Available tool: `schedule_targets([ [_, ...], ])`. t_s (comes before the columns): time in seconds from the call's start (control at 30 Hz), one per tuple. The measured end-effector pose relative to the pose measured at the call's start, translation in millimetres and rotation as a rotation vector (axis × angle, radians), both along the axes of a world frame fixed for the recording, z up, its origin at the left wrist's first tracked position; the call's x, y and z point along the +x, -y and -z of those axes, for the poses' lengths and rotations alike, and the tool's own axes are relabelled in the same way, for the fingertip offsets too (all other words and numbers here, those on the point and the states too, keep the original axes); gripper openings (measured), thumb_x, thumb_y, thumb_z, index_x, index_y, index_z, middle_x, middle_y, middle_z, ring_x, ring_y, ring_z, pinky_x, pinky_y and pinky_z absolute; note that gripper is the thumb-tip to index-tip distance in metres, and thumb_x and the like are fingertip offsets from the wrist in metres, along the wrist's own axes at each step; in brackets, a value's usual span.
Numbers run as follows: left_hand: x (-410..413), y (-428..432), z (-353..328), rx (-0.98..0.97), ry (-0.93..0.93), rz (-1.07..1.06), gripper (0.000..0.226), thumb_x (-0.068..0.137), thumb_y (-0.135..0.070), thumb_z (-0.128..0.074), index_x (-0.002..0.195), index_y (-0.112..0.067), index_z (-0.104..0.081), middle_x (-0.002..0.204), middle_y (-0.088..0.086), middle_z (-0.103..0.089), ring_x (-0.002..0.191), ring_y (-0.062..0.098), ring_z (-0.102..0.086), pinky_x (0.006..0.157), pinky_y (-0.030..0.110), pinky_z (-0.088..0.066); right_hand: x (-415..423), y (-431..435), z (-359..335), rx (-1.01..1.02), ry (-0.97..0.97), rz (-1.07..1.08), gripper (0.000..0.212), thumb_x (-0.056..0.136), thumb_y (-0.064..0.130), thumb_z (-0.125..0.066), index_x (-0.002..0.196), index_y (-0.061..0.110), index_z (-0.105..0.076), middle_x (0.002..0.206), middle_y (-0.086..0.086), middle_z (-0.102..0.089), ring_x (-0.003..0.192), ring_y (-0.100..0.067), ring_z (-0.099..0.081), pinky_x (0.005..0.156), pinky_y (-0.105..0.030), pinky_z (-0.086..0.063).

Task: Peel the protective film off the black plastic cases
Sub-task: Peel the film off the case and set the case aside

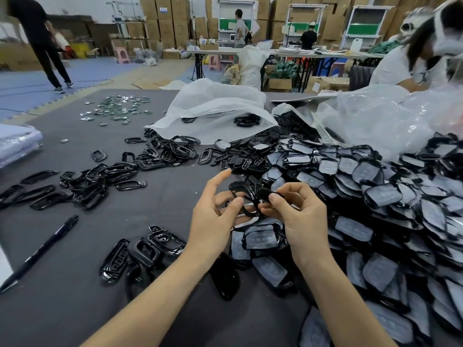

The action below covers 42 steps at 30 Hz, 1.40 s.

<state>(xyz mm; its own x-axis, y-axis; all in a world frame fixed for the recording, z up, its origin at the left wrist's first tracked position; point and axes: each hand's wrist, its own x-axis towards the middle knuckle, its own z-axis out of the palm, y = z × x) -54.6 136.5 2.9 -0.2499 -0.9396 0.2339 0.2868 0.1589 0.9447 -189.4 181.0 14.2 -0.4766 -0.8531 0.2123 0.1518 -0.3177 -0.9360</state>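
Note:
Both hands hold one black plastic case (pixel 246 196) above the grey table (pixel 75 284). My left hand (pixel 215 211) pinches its left side with thumb and curled fingers, the index finger sticking up. My right hand (pixel 295 211) grips its right end between thumb and fingers. A big heap of film-covered black cases (pixel 375 196) fills the right side. Glossy bare cases (pixel 82 184) lie scattered at the left, and a few more (pixel 147 249) sit near my left forearm.
A black pen (pixel 42 249) lies at the lower left. White plastic bags (pixel 215 106) with more parts lie behind the heap. Small shiny pieces (pixel 120 108) are strewn at the far left. A person in white (pixel 411 63) sits at the right; others stand in the background.

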Motion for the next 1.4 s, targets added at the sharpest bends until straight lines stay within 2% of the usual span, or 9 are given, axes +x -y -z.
schedule_targets([
  [0.3, -0.8, 1.9, 2.0, 0.011, -0.012, -0.018, 0.05, 0.092, 0.005, -0.058, 0.129, -0.03, -0.053, 0.092, 0.007, -0.074, 0.081, 0.025, -0.074, 0.066, 0.027, -0.058, -0.5, 0.2, -1.3, 0.052, -0.072, 0.028, 0.02, 0.08, 0.0, -0.072, 0.074, 0.016, -0.062, 0.062, 0.009, -0.061, 0.054, -0.004, -0.052, 0.054, -0.014, -0.043],
  [0.47, -0.1, 3.5, 4.5, 0.009, 0.038, -0.066, 0.051, 0.092, 0.003, -0.058, 0.124, -0.037, -0.054, 0.09, 0.002, -0.074, 0.082, 0.023, -0.074, 0.067, 0.027, -0.059, 1.1, -0.4, -4.3, 0.019, 0.046, -0.017, 0.026, 0.087, -0.008, -0.06, 0.102, 0.012, -0.066, 0.08, -0.006, -0.057, 0.055, -0.012, -0.062, 0.055, -0.018, -0.051],
  [0.63, 1.7, 5.4, 6.0, -0.005, 0.08, -0.106, 0.048, 0.093, 0.001, -0.058, 0.12, -0.039, -0.054, 0.089, -0.004, -0.074, 0.082, 0.019, -0.074, 0.065, 0.025, -0.058, 4.2, -2.4, -5.1, 0.023, 0.054, -0.031, 0.017, 0.089, -0.008, -0.057, 0.092, 0.007, -0.065, 0.077, -0.007, -0.06, 0.065, -0.026, -0.071, 0.06, -0.023, -0.056],
  [0.9, 1.3, 5.5, 7.0, -0.012, 0.083, -0.148, 0.039, 0.094, 0.0, -0.058, 0.115, -0.033, -0.061, 0.088, -0.007, -0.073, 0.079, 0.014, -0.074, 0.067, 0.025, -0.059, 2.7, -2.2, -3.1, 0.037, -0.089, 0.048, 0.018, 0.09, 0.001, -0.061, 0.09, 0.017, -0.067, 0.074, -0.014, -0.07, 0.066, -0.023, -0.069, 0.061, -0.027, -0.056],
  [1.0, 0.8, 5.9, 7.3, -0.03, 0.081, -0.184, 0.032, 0.093, -0.002, -0.059, 0.097, -0.033, -0.063, 0.091, 0.005, -0.072, 0.08, 0.018, -0.073, 0.065, 0.027, -0.058, 1.9, -1.7, -1.4, 0.058, -0.106, 0.065, 0.012, 0.092, 0.004, -0.059, 0.09, 0.013, -0.067, 0.073, -0.007, -0.073, 0.067, -0.021, -0.07, 0.05, -0.021, -0.05],
  [1.1, 2.7, 7.9, 8.0, -0.083, 0.102, -0.196, 0.045, 0.092, 0.008, -0.054, 0.072, -0.032, -0.06, 0.095, 0.0, -0.074, 0.093, 0.017, -0.071, 0.075, 0.031, -0.058, -0.1, -0.9, -1.3, 0.059, -0.021, 0.038, 0.012, 0.091, 0.002, -0.059, 0.089, 0.01, -0.067, 0.073, -0.003, -0.072, 0.065, -0.017, -0.067, 0.046, -0.017, -0.046],
  [1.2, 4.3, 8.0, 7.6, -0.192, 0.159, -0.213, 0.049, 0.087, 0.015, -0.054, 0.065, -0.028, -0.059, 0.118, -0.011, -0.069, 0.119, 0.008, -0.06, 0.099, 0.029, -0.048, -1.6, 0.1, -2.3, 0.039, 0.001, 0.058, 0.016, 0.089, 0.0, -0.062, 0.085, 0.013, -0.069, 0.076, 0.0, -0.071, 0.072, -0.017, -0.069, 0.057, -0.017, -0.05],
  [1.3, 3.5, 6.5, 10.5, -0.312, 0.159, -0.22, 0.042, 0.086, 0.017, -0.054, 0.069, -0.02, -0.061, 0.131, -0.009, -0.062, 0.12, 0.01, -0.059, 0.1, 0.03, -0.048, -0.8, 0.7, -3.5, 0.016, -0.04, 0.093, 0.02, 0.085, -0.004, -0.066, 0.08, 0.016, -0.069, 0.077, 0.001, -0.072, 0.082, -0.022, -0.072, 0.078, -0.025, -0.056],
  [1.4, 2.5, 3.5, 11.1, -0.423, 0.155, -0.221, 0.031, 0.083, 0.016, -0.055, 0.072, -0.012, -0.06, 0.129, -0.01, -0.063, 0.116, 0.012, -0.063, 0.096, 0.03, -0.051, 1.2, 0.1, -3.6, 0.027, -0.098, 0.126, 0.024, 0.082, -0.002, -0.07, 0.074, 0.021, -0.07, 0.075, -0.002, -0.069, 0.078, -0.025, -0.066, 0.085, -0.035, -0.053],
])
